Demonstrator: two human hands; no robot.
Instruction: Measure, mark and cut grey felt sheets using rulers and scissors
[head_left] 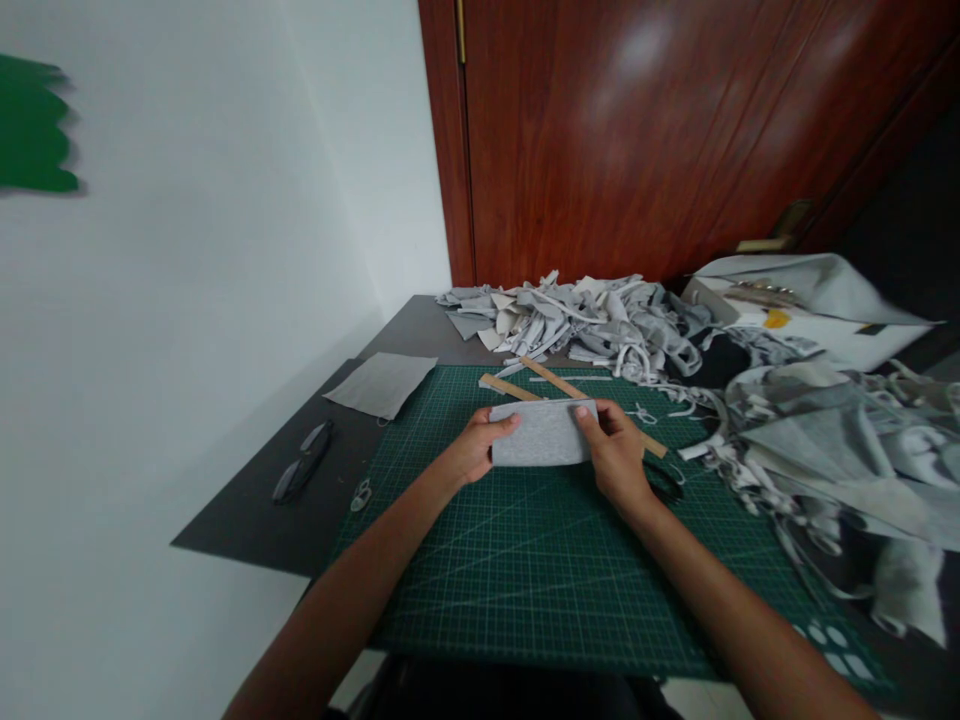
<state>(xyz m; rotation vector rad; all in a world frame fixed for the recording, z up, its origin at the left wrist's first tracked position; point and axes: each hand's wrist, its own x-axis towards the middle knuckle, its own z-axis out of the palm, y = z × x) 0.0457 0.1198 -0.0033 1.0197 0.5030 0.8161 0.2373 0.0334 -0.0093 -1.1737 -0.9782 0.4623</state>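
Observation:
A folded piece of light grey fabric is stretched flat between my two hands, raised over the green cutting mat. My left hand pinches its left edge, thumb on the front face. At the right edge, my right hand grips the cloth the same way, and its fingers are partly hidden behind it. Just beyond the cloth lie two wooden rulers, partly covered by the fabric and my right hand. The black handles of a tool, perhaps scissors, show beside my right wrist.
Grey fabric scraps are heaped along the back, with more cloth piled at right near a white box. To the left are a flat grey cloth piece and eyeglasses. A white wall and a wooden door bound the table.

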